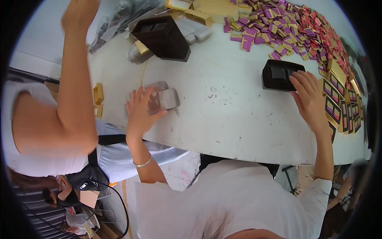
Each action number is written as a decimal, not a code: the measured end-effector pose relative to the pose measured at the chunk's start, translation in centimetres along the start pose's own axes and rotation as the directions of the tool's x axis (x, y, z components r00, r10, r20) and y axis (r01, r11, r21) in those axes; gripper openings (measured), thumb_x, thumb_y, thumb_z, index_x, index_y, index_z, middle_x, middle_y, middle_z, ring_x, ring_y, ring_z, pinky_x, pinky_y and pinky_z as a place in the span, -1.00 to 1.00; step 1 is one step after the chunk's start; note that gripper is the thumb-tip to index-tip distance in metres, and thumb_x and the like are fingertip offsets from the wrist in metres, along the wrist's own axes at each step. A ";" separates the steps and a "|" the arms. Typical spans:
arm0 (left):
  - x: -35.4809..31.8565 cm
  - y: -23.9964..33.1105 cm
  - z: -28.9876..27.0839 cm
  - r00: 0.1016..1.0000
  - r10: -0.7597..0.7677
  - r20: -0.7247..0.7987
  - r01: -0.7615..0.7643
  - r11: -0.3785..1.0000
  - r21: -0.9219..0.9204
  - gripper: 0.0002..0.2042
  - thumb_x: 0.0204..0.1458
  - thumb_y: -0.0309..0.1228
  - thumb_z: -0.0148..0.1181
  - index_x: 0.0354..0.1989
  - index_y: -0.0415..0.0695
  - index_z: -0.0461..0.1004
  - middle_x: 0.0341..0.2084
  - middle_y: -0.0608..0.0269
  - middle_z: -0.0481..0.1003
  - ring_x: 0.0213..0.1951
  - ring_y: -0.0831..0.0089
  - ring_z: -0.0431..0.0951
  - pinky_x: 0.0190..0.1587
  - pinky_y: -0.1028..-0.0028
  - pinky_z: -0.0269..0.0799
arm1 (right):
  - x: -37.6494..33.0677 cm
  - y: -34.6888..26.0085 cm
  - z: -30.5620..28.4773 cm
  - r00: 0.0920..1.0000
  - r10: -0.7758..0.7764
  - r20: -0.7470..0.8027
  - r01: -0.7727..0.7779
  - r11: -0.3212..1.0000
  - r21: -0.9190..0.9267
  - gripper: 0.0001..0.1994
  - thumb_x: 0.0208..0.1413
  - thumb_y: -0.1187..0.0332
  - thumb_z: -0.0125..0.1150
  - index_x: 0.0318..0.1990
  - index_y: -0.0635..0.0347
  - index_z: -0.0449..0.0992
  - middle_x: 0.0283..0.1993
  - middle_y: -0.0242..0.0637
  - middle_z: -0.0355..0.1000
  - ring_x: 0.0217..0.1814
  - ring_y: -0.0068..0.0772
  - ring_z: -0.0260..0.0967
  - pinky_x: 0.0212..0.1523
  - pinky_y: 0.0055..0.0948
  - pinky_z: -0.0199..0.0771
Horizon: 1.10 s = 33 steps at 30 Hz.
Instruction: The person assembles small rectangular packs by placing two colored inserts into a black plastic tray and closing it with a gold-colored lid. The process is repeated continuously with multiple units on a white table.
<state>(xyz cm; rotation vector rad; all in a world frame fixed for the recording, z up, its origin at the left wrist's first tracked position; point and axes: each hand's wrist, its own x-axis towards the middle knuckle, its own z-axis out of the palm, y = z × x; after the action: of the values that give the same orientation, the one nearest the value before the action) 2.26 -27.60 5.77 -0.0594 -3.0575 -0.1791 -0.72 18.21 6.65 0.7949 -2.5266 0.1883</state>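
Note:
My left hand (139, 111) is on the left part of the white table with its fingers spread. Its fingertips lie against several clear plastic covers (169, 98), and part of them is hidden under the hand. On the right, my right hand (310, 97) has its fingers curled over the right edge of a short stack of black plastic trays (274, 75) with square compartments. The thumb sits at the near side of that stack. A taller stack of the same black trays (165, 38) stands tilted in view at the back left.
Small purple and gold packets (264, 30) and red ones (314, 24) heap at the back right. Filled gold boxes (338, 107) line the right edge. Beside me on the left, a co-worker's arm (75, 87) reaches over the table near small gold boxes (98, 93).

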 end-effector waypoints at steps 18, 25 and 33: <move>16.4 -12.8 -1.4 0.930 -0.105 -0.351 0.015 0.968 -0.251 -0.26 -0.19 -0.13 0.39 0.20 -0.11 0.25 0.11 -0.15 0.30 0.17 0.01 0.29 0.19 0.22 0.22 | 0.0 1.8 1.8 0.978 0.200 0.056 -0.206 0.968 0.142 -0.93 0.02 0.59 0.11 -0.32 0.33 0.39 -0.33 -0.17 0.31 -0.27 -0.07 0.27 -0.27 -0.26 0.26; 19.3 -11.2 4.0 0.935 0.060 -0.350 -0.064 0.998 0.000 -0.10 -0.28 -0.20 0.45 0.32 0.06 0.08 0.25 -0.05 0.14 0.26 -0.05 0.14 0.23 0.16 0.16 | 0.5 1.5 2.0 0.975 0.222 0.025 -0.222 0.956 0.190 -0.92 0.05 0.62 0.09 -0.29 0.35 0.39 -0.30 -0.13 0.32 -0.26 -0.08 0.26 -0.23 -0.30 0.28; 18.9 -13.4 0.3 0.909 -0.101 -0.404 -0.044 0.942 -0.333 -0.40 -0.21 -0.26 0.41 0.00 -0.21 0.30 -0.10 0.05 0.45 -0.01 0.18 0.44 0.05 0.22 0.33 | 0.3 1.8 2.1 0.963 0.269 0.021 -0.268 0.941 0.208 -0.92 0.02 0.61 0.14 -0.31 0.35 0.40 -0.31 -0.16 0.32 -0.30 -0.09 0.28 -0.27 -0.32 0.30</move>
<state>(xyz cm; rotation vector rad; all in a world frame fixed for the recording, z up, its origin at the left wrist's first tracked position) -17.17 -40.20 5.49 0.0053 -2.5696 -0.6287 -2.78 19.00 4.96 0.5178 -2.6297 0.5549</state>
